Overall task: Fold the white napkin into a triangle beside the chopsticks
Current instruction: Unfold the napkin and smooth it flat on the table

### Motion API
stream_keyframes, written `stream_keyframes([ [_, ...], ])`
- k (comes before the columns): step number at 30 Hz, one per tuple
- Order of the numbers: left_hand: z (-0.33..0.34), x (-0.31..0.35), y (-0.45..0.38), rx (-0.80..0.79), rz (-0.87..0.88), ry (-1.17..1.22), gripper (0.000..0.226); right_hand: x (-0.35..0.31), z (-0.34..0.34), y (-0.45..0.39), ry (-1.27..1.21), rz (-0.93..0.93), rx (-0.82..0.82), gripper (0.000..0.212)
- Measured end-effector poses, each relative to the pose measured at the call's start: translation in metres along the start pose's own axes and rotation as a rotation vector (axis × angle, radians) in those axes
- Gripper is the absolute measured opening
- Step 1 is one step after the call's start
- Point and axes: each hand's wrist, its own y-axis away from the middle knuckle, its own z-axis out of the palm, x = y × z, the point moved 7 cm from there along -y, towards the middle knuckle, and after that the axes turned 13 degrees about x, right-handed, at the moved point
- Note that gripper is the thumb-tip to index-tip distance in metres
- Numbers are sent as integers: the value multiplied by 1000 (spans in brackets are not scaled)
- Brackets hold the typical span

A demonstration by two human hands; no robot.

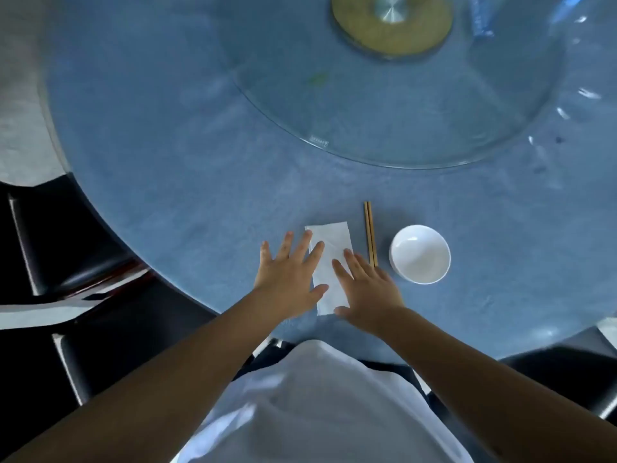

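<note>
A white napkin (330,259) lies flat on the blue round table (187,168) as a long rectangle, just left of a pair of wooden chopsticks (370,232). My left hand (290,272) rests palm down with fingers spread, its index and middle fingertips over the napkin's left edge. My right hand (367,289) also lies flat and spread, covering the napkin's lower right part, with its outer fingers close to the near end of the chopsticks. Neither hand grips anything.
A white bowl (420,253) stands right of the chopsticks. A glass turntable (400,105) with a round wooden base (392,25) fills the table's far middle. Dark chairs (83,262) stand at the left and right near edges.
</note>
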Motion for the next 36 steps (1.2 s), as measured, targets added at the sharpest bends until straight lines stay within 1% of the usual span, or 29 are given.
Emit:
stream_keyframes([
  [3,16,1,-1,-59,34,-48,82,0,9,4,6,-16,8,91],
  [6,28,-2,1,-84,57,-52,83,-4,15,6,-13,-41,24,88],
  [12,30,-4,2,-78,60,-18,85,-4,8,7,-3,-83,61,83],
  [14,30,-4,2,-76,57,-10,85,-7,1,6,11,-119,110,71],
  [18,29,-6,6,-41,28,37,90,-17,-9,6,5,-221,191,30],
  [20,28,-7,11,-27,18,67,91,-19,-9,9,-15,-255,207,22],
  [27,35,-9,29,-36,48,22,97,-22,-8,12,-22,-340,228,19],
  [29,36,-9,29,-37,41,29,100,-24,-5,12,-8,-361,234,14],
  [32,38,-8,29,-41,26,57,104,-24,-3,12,-4,-361,253,6],
  [36,40,-7,28,-31,-3,53,104,-23,-5,13,-27,-353,283,5],
])
